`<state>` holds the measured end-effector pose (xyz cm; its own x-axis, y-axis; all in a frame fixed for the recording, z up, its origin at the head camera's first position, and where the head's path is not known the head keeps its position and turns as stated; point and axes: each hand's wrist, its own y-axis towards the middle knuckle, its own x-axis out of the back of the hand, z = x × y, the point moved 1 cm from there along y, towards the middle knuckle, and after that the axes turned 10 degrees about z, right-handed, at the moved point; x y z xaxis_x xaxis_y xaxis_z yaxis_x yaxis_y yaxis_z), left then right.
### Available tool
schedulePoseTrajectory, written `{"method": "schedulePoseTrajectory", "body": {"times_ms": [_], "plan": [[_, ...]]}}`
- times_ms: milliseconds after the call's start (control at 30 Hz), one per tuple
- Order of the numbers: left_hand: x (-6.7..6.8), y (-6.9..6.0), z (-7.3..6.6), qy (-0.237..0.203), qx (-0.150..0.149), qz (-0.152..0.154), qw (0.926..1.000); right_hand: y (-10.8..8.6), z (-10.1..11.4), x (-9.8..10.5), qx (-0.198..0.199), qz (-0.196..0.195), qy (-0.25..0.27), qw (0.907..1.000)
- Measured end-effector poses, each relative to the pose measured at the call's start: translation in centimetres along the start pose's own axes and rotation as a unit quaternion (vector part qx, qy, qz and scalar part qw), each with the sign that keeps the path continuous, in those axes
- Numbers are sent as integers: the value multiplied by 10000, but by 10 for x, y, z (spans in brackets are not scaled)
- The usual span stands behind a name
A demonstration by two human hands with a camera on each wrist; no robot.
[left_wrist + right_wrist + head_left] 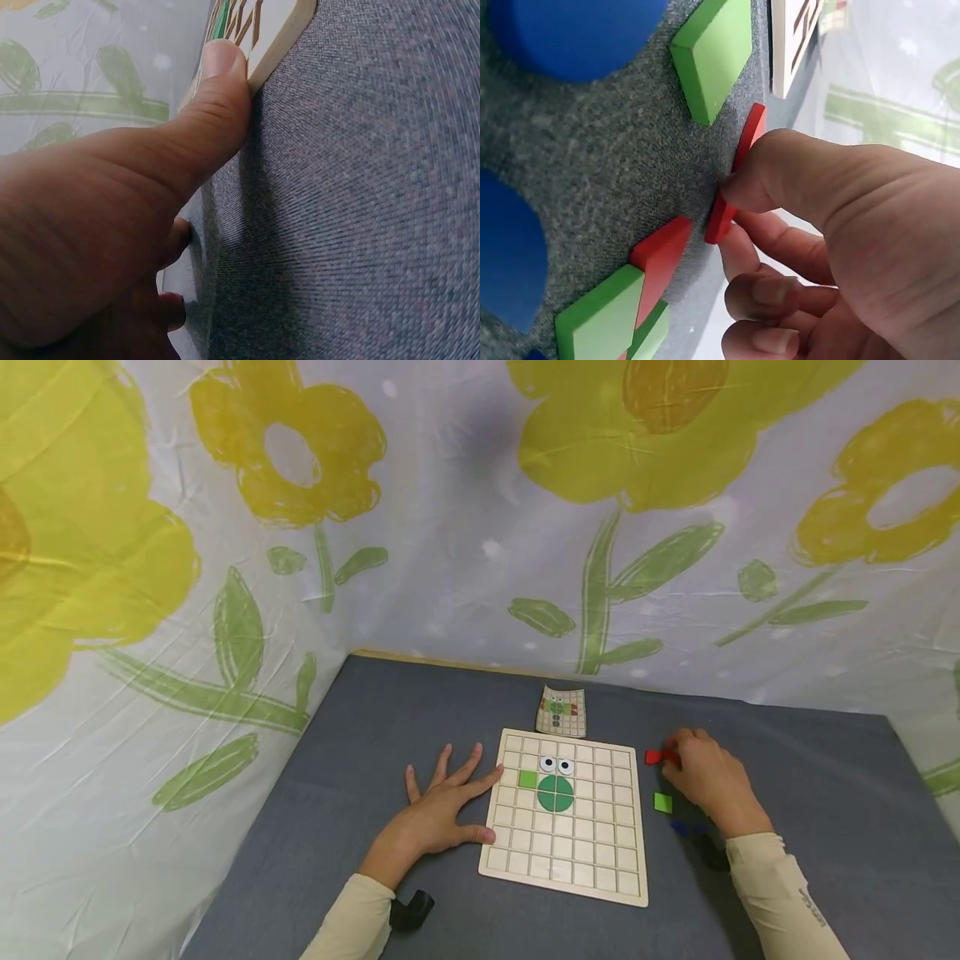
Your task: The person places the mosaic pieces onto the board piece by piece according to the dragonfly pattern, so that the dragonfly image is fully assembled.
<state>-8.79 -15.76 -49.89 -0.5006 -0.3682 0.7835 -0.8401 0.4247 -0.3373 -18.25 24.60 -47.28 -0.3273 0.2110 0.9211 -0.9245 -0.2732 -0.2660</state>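
Note:
My left hand [437,817] lies spread at the left of the gridded wooden board [562,852], index fingertip and thumb on its edge. The left wrist view shows the thumb [217,97] pressing the board's rim [281,49]. On the board are two eye discs, a green circle [555,794] of quarter pieces and a light green square [528,779]. Right of the board, my right hand [708,779] pinches a red piece [718,222] between thumb and fingers, close to the table; the thumb covers its middle. Another red piece [653,757] lies beside the fingertips in the head view.
A patterned card [561,713] stands behind the board, its top curled. A green square [662,802] and blue pieces [679,828] lie right of the board. The right wrist view also shows a red piece [660,259] against a green one [600,315]. A flowered cloth hangs behind the table.

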Motion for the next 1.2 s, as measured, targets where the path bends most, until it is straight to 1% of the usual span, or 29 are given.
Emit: {"method": "schedulePoseTrajectory", "body": {"times_ms": [100,300,433,533,667,733,867,967,1033,1200], "plan": [[0,1,0,7,-14,2,10000,-1,-1,1,31,-10,1,10000],[-1,1,0,33,-2,-30,10000,-6,1,8,255,-293,-8,9992],[-2,0,0,26,-9,-21,10000,-8,7,13,383,-433,40,9983],[-1,0,0,21,-15,-8,10000,-8,20,19,558,-532,86,9970],[-1,0,0,28,-8,-2,10000,-5,45,24,940,-510,236,9940],[-1,-1,0,31,6,2,10000,-3,59,22,1163,-514,313,9914],[-1,-1,-1,9,23,17,10000,3,84,16,1701,-638,344,9827],[-1,-2,-2,-1,19,11,10000,7,100,11,1974,-613,413,9775],[-1,-2,-2,11,20,1,10000,9,109,8,2048,-526,470,9763],[0,-1,-3,57,34,-10,10000,14,128,-1,2017,-257,576,9774]]}}
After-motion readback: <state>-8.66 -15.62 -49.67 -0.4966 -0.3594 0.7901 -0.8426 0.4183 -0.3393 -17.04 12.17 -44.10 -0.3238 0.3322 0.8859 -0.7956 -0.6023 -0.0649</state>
